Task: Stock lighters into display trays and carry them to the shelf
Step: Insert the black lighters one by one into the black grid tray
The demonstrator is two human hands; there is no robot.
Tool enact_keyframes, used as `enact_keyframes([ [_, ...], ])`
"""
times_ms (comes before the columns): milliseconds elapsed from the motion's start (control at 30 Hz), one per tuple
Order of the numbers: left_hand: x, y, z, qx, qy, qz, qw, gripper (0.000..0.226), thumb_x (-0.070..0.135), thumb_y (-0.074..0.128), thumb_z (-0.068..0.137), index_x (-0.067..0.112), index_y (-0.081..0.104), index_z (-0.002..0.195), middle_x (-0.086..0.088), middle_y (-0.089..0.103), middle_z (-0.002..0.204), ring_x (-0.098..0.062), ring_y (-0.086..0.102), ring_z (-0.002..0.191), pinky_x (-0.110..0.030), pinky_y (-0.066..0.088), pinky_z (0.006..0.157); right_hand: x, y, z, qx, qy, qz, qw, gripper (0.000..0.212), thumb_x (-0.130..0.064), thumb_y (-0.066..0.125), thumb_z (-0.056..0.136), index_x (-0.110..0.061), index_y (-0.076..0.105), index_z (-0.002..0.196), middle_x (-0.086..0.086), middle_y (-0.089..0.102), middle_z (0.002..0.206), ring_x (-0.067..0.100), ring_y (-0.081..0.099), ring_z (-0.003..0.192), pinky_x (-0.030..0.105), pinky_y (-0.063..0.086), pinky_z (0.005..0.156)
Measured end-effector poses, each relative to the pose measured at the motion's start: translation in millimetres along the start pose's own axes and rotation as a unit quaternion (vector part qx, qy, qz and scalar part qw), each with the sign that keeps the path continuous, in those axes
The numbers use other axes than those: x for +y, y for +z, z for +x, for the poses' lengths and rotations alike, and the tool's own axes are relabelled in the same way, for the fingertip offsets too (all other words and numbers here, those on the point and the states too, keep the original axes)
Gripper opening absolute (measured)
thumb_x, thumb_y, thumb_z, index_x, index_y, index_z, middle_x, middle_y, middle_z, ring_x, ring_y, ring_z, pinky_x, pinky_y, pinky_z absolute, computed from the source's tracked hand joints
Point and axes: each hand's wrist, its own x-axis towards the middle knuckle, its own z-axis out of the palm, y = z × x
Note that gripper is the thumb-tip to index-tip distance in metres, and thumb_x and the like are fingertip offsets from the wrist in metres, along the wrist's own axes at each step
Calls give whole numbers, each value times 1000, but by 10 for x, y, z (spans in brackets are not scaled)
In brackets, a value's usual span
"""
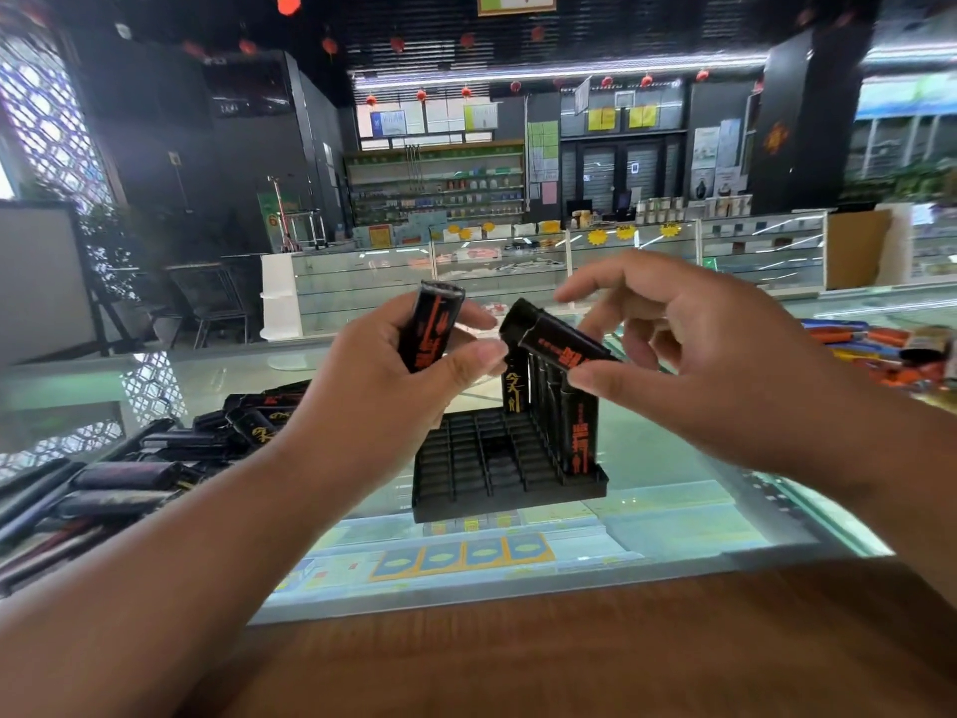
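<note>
Lighters [580,432] stand upright in a single row along the right side of the display tray [507,502]. They have black bodies, with orange print on the nearest one, and a gold-printed lighter [515,393] stands at the far end. The rest of the tray is a grid of open slots. It sits about mid-way along the glass counter [673,510], just past the counter's wooden edge [569,655].

Above the tray the two hands are held apart, each clamped on its own load. The left hand [383,375] grips a black lighter with orange print [432,329] nearly upright, with the thumb across the front and the fingers curled behind. The right hand [699,355] pinches a tilted black lighter [564,344] between thumb and fingers, its top end pointing toward the left hand. Another may be tucked behind it, though I cannot tell for sure. The right index finger sticks out straight above. The two held lighters are near one another but not touching.

To the left on the counter lies a loose pile of black lighters [155,474], flat and at all angles. Far to the right is a heap of orange and blue lighters [854,339]. Blue and yellow packets [466,554] show under the glass. Across the shop floor are more glass cases and a stocked shelf [435,184] against the back wall, with red lanterns [397,44] hanging overhead.
</note>
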Motion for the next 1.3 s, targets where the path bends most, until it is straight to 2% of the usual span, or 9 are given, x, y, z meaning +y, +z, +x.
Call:
enact_keyframes([
  [167,-107,-6,13,-88,-53,99,990,33,53,53,79,24,66,90,6,74,78,-12,44,50,-23,38,48,37,-13,-4,-40,0,0,999,63,-19,69,83,-53,41,129,-16,58,92,10,51,65,14,41,60],
  [300,-141,-6,13,-144,-79,169,972,37,55,51,84,21,67,83,14,67,59,-6,44,46,-20,38,51,34,-18,-18,-44,9,3,999,54,-20,63,85,-58,48,120,-16,56,96,9,55,73,19,46,66],
  [433,-151,-5,14,-174,-93,204,959,31,47,54,91,22,66,78,17,65,57,-5,44,46,-19,36,47,38,-13,-25,-26,3,27,999,32,-17,65,84,-41,55,103,-15,58,95,7,54,77,17,45,67],
  [533,-168,-10,19,-188,-97,207,955,38,58,52,82,24,68,84,8,72,72,-8,48,49,-25,41,52,44,-21,-25,-20,-2,30,999,37,-16,68,84,-40,51,107,-13,58,94,6,46,71,12,38,62],
  [633,-173,-11,14,-189,-95,202,956,31,53,53,87,25,67,80,9,70,67,-9,47,48,-24,40,50,37,-23,-22,-37,-5,30,999,53,-15,67,86,-49,45,121,-12,58,94,3,44,68,12,39,62],
  [800,-163,-6,14,-189,-87,200,957,27,46,54,92,26,64,77,15,68,64,-6,46,46,-19,39,47,18,-28,-31,-76,15,57,995,69,-12,58,91,-61,29,130,-15,54,97,26,61,92,41,54,71],
  [900,-156,-3,7,-188,-85,208,956,29,45,53,93,25,64,76,17,64,57,-5,45,45,-18,38,47,13,-26,-41,-87,19,55,994,58,-14,57,91,-63,43,119,-17,53,93,28,62,93,48,57,75],
  [1167,-175,-16,10,-190,-96,190,958,29,52,52,86,27,66,84,10,72,75,-8,48,49,-24,42,51,53,-19,-35,-42,-1,30,999,32,-22,69,84,-41,51,104,-13,50,81,3,53,71,14,42,63],
  [1300,-176,-19,18,-191,-93,195,958,31,55,51,84,28,66,81,11,71,72,-8,48,49,-25,43,52,71,-3,-20,-45,3,32,998,33,-16,74,81,-35,52,98,-16,59,86,11,57,66,24,50,65],
])
